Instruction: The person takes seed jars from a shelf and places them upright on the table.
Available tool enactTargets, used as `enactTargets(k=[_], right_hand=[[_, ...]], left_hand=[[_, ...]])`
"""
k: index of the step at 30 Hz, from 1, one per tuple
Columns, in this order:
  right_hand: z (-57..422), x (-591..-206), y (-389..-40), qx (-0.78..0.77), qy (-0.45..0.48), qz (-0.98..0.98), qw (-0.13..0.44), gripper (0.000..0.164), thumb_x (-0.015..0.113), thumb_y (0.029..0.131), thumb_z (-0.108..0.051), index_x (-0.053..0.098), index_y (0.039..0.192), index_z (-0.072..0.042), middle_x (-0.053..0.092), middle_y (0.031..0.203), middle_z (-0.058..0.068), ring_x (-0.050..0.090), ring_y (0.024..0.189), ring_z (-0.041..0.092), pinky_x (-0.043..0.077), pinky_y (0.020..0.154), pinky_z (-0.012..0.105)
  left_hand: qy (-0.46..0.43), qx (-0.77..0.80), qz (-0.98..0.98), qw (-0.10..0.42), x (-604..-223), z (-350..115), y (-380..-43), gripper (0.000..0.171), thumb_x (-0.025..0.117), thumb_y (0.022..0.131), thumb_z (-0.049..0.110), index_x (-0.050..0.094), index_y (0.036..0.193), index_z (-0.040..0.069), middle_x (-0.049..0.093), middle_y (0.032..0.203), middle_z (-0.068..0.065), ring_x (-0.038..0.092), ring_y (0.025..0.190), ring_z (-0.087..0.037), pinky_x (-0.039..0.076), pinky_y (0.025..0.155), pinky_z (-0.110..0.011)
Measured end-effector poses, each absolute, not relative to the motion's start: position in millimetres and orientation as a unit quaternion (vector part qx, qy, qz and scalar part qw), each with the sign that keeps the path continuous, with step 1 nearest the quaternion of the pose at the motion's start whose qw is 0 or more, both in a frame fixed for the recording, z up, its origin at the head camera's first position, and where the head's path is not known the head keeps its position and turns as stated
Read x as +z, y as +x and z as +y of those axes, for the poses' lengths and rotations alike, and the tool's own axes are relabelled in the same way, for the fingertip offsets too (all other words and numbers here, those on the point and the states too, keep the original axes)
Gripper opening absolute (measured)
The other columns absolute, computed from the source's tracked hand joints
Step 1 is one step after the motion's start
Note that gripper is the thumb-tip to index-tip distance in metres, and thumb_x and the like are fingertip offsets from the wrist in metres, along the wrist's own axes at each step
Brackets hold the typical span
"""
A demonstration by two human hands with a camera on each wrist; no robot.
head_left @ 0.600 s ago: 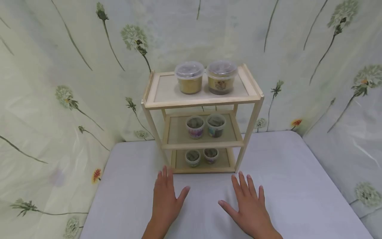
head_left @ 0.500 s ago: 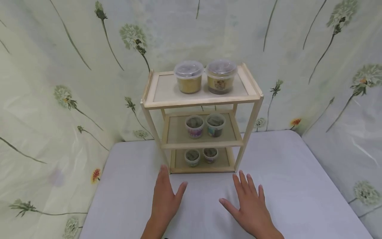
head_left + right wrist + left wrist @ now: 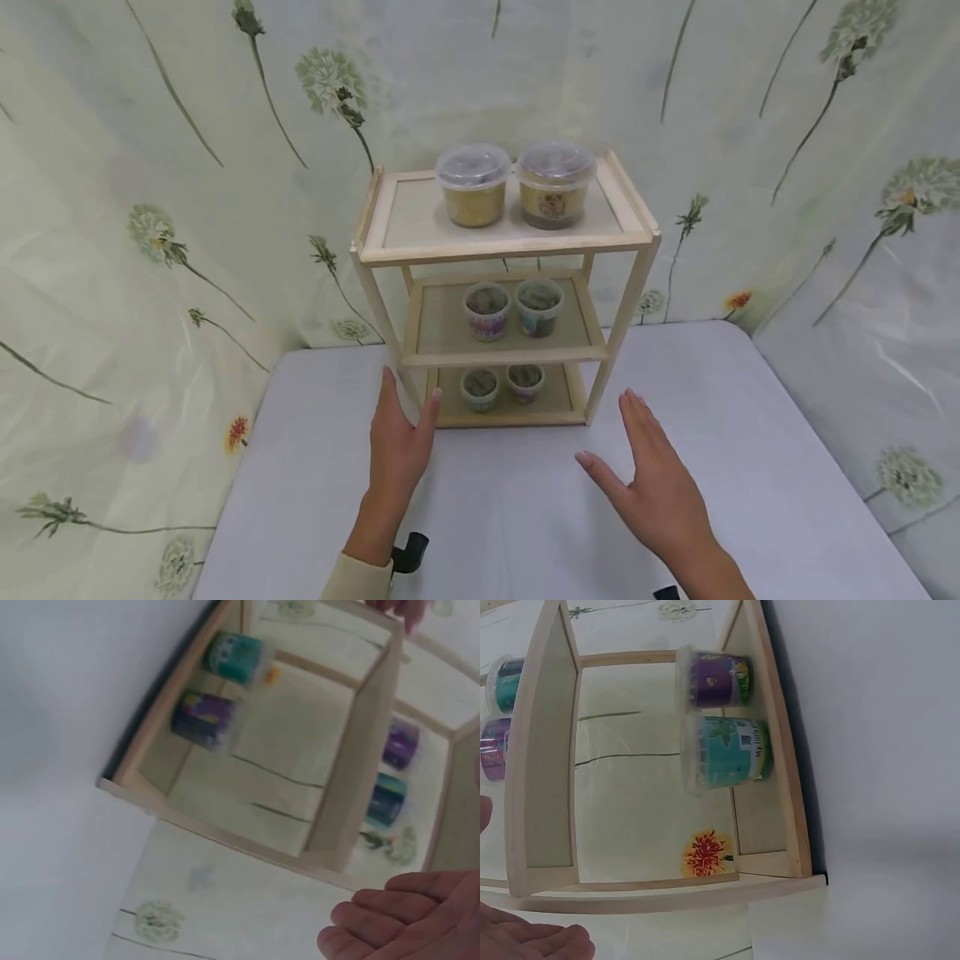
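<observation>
A three-tier wooden shelf rack [image 3: 502, 250] stands upright on a table. My left hand [image 3: 397, 442] is beside its left front post, thumb spread and fingers straight, overlapping the post in the head view. To the right of the rack and apart from it, my right hand [image 3: 663, 487] is raised with straight fingers and thumb out. Neither hand holds anything. On the top tier sit two lidded clear tubs with yellow contents, a left tub [image 3: 476, 204] and a right tub [image 3: 552, 204]. Smaller lidded tubs, one purple [image 3: 487, 323] and one teal [image 3: 538, 319], share the middle tier.
Two small tubs, a teal one [image 3: 735, 751] and a purple one [image 3: 718, 679], rest on the bottom tier. The table [image 3: 510, 517] has a white cover. Behind and at both sides hangs a flower-print curtain [image 3: 480, 75]. Dark wrist straps [image 3: 410, 552] show at the cuffs.
Both hands have moved forward toward the rack's sides and turned from palms down to palms facing inward. The right hand has also shifted right. Rack and tubs stay put.
</observation>
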State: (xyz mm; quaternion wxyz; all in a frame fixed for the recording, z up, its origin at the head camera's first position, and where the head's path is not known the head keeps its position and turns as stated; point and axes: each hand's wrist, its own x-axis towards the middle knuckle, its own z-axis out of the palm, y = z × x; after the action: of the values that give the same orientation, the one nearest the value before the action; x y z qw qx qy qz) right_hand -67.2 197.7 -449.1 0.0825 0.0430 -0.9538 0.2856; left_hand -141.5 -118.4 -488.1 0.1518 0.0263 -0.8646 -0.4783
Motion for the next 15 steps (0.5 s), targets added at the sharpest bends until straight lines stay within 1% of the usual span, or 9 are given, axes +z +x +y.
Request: enactTargets(k=[2,6,11,15], right_hand=[[200.7,-439.5,-70.0,0.292,0.039,-0.951,0.091,0.099,0.065,0.099,-0.059,0.018,0.167,-0.005,0.023,0.171,0.018,0.026,0.154,0.041,0.034,0.111,0.067],[207.8,-419.1,-76.4,0.316,0.038,-0.941,0.115,0.096,0.067,0.100,-0.053,0.015,0.168,-0.010,0.023,0.171,0.018,0.027,0.154,0.042,0.032,0.112,0.068],[216.1,-387.4,-88.0,0.357,0.036,-0.920,0.157,0.092,0.072,0.100,-0.044,0.017,0.168,-0.015,0.025,0.170,0.016,0.029,0.152,0.044,0.030,0.113,0.069],[221.0,-361.4,-98.6,0.379,0.039,-0.903,0.197,0.092,0.079,0.096,-0.035,0.021,0.168,-0.022,0.027,0.170,0.008,0.036,0.148,0.046,0.033,0.111,0.068]], left_hand=[[0.020,-0.494,-0.854,0.164,-487.0,-118.1,-146.2,0.090,0.063,0.104,0.049,0.018,0.165,0.000,0.031,0.167,-0.018,0.031,0.153,-0.029,0.031,0.120,-0.051],[0.012,-0.520,-0.835,0.179,-486.7,-116.2,-153.5,0.085,0.062,0.105,0.047,0.022,0.165,0.004,0.037,0.164,-0.013,0.035,0.150,-0.024,0.034,0.119,-0.050],[-0.001,-0.531,-0.818,0.222,-483.9,-116.6,-163.4,0.070,0.064,0.106,0.034,0.035,0.159,0.001,0.050,0.154,-0.015,0.045,0.144,-0.023,0.038,0.117,-0.047],[-0.011,-0.535,-0.808,0.248,-479.7,-117.0,-169.9,0.060,0.065,0.105,0.028,0.043,0.153,-0.001,0.057,0.143,-0.017,0.054,0.136,-0.024,0.045,0.111,-0.045]])
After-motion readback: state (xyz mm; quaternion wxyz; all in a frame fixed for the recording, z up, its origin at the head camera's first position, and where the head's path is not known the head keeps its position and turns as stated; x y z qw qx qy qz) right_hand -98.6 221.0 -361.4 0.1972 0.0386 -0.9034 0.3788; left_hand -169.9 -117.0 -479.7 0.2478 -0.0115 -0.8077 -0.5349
